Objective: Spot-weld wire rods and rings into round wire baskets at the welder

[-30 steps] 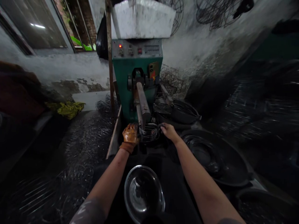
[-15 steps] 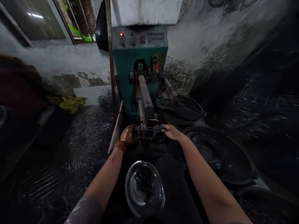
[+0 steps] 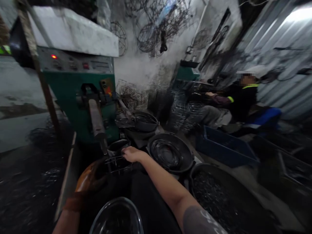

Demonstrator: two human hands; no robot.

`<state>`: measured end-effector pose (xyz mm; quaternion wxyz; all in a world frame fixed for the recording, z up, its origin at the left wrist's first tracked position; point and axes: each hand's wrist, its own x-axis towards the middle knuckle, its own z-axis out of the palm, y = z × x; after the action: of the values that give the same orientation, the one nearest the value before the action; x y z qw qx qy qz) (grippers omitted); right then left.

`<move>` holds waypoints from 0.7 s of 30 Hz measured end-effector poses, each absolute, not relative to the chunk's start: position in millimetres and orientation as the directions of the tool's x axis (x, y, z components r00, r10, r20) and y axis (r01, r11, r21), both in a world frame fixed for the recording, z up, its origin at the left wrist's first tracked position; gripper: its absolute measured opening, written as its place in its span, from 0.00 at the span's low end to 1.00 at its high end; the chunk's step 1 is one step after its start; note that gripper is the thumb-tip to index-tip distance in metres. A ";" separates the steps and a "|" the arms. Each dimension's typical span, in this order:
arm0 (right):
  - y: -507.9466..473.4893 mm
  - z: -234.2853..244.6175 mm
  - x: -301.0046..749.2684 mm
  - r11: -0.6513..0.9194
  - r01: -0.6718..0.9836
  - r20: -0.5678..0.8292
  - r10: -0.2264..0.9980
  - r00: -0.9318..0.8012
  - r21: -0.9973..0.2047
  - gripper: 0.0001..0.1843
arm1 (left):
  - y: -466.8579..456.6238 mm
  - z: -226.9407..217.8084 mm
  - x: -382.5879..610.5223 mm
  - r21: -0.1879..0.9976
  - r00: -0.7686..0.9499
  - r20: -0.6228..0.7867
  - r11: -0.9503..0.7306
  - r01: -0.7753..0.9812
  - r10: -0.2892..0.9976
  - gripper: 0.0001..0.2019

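Observation:
My right hand (image 3: 130, 154) grips the right rim of a small wire basket (image 3: 116, 162), fingers curled over the wire. My left hand (image 3: 90, 175), in an orange-brown glove, holds the basket's left side; its fingers are blurred. The basket sits just below the grey metal arm (image 3: 95, 117) that juts out of the green machine (image 3: 73, 87). A shiny steel bowl (image 3: 116, 217) lies in my lap below the hands.
Black pans (image 3: 170, 152) with wire parts stand to the right of the machine, another large one (image 3: 219, 198) nearer me. A seated person (image 3: 229, 104) works at a second green machine at the right. Blue crates (image 3: 224, 148) lie on the floor. Wire baskets hang on the wall.
My view has swung to the right, so the machine now lies left and the seated person shows. Both hands stay on the wire basket under the machine's arm.

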<state>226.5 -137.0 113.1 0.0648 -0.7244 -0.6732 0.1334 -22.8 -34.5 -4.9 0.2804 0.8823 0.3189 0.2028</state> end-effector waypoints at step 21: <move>-97.8 70.6 230.7 0.156 0.939 -0.146 0.967 -0.208 -0.307 0.11 | -39.1 8.7 -15.2 0.817 0.675 0.257 -0.528 0.231 0.692 0.12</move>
<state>230.7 -97.8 70.6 0.0420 -0.6279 -0.7590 0.1672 -15.2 -39.1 8.7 0.3969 0.8245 0.2799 0.2903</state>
